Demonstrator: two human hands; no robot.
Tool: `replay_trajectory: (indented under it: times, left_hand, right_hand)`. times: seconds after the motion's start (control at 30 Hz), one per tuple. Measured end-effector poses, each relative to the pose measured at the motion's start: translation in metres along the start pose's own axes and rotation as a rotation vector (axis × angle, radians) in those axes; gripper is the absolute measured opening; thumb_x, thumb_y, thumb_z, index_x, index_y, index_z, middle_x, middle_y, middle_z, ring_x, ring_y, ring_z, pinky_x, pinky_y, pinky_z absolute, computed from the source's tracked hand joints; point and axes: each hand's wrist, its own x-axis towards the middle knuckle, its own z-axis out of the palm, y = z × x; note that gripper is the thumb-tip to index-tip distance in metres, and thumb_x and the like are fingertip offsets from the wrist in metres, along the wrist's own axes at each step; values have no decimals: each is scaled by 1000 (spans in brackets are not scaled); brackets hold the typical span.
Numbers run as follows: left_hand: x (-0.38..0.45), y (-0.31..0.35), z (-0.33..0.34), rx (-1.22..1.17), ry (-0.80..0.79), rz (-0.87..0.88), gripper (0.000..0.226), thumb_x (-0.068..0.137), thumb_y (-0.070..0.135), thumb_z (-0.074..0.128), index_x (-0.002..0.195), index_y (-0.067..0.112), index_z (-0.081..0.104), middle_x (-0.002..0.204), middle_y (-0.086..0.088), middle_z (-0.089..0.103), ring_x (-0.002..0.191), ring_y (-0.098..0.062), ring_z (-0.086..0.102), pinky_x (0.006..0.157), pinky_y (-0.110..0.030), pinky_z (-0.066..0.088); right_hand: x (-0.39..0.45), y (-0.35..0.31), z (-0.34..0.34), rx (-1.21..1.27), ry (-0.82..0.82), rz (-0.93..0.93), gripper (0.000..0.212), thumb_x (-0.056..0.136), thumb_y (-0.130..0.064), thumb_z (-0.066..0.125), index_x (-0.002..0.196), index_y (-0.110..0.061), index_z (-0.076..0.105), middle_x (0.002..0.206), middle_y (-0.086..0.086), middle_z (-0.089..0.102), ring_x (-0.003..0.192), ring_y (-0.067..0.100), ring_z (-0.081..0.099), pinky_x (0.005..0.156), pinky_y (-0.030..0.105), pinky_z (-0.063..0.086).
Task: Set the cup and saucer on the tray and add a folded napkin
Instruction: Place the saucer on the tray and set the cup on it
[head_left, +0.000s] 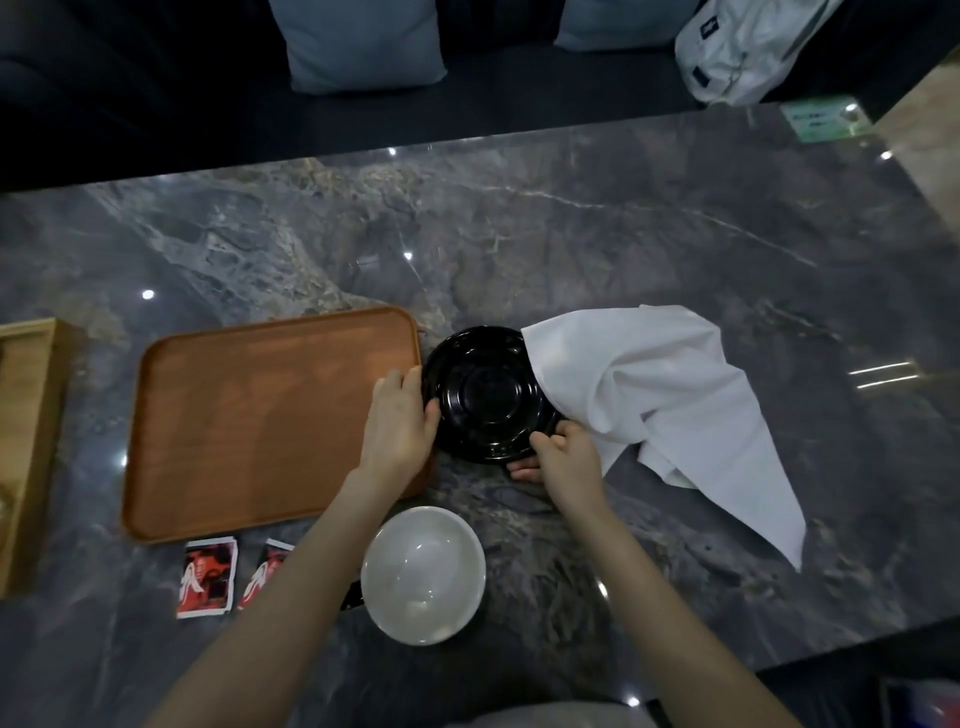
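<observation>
A black saucer (485, 392) lies on the dark marble table just right of the brown wooden tray (260, 415). My left hand (400, 415) grips the saucer's left rim, thumb over the edge. At the near right rim, my right hand (563, 457) holds the saucer with fingers tucked beneath it. A white cloth napkin (670, 400) lies unfolded to the right, one corner resting over the saucer's far right edge. A white cup (423, 574) with a dark handle stands near me, below the saucer.
Two red sachets (208, 577) lie in front of the tray. A light wooden box (26, 452) sits at the table's left edge. Beyond the table's far edge are a dark sofa with grey cushions (363, 41) and a white bag (737, 52).
</observation>
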Motion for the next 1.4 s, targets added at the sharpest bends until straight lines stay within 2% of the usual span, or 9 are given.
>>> replay_trajectory:
  times: [0.17,0.27,0.37,0.6,0.8,1.0,1.13,1.23,1.4]
  left_hand:
    - [0,11,-21,-161,-10,-118,26,85,10,56,108,-1,60,101,-24,59,99,-37,53,81,-35,36]
    - [-6,14,-40,-289,12,-188,22,82,8,58,103,3,64,80,-8,63,79,-24,57,64,-25,34]
    - [-11,9,-57,-449,67,-298,31,79,8,64,110,3,60,70,5,54,66,-21,58,66,-34,50]
    - [-36,-19,-99,-700,236,-377,26,75,2,70,93,11,53,71,2,57,40,-1,56,40,-17,47]
    - [-57,-61,-116,-751,334,-508,19,74,6,74,80,16,58,63,3,55,49,-10,59,47,-23,47]
    - [-71,-115,-114,-763,460,-653,17,79,14,70,91,6,61,71,-4,59,38,-2,56,58,-34,53]
    - [-77,-142,-111,-761,524,-739,13,80,10,69,88,4,60,63,-4,55,33,-4,53,39,-19,47]
    - [-79,-156,-111,-721,535,-792,13,81,11,68,90,5,61,66,-4,58,40,-11,55,36,-13,44]
    - [-74,-176,-108,-711,496,-872,18,81,12,69,96,6,62,68,2,59,44,-12,59,57,-32,56]
  right_hand:
    - [-8,-24,-7,59,3,-16,13,88,0,46,75,-3,46,61,18,58,39,17,61,40,26,52]
    - [-19,-43,-7,119,-20,-54,12,87,0,48,76,-2,46,58,15,55,37,17,60,37,24,50]
    - [-30,-61,-3,109,-77,-87,12,88,0,48,77,0,50,53,13,59,35,14,58,37,23,49]
    - [-48,-88,24,-5,-244,-299,10,88,-2,51,91,6,56,54,11,63,39,13,60,41,23,52]
    - [-43,-94,68,-125,-419,-399,5,91,-1,49,90,0,54,55,11,61,40,13,60,43,24,52]
    - [-27,-86,129,-281,-541,-452,18,92,-3,47,85,-17,56,62,7,64,50,26,61,53,35,53]
    - [-22,-80,168,-374,-611,-427,11,95,-4,44,101,-11,51,70,4,62,54,24,60,57,35,53]
    - [-16,-71,191,-440,-623,-396,10,95,-5,43,102,-12,48,71,3,62,50,16,60,51,27,53]
    - [-8,-57,214,-509,-598,-385,10,96,-6,44,104,-9,49,71,8,63,58,26,62,62,39,55]
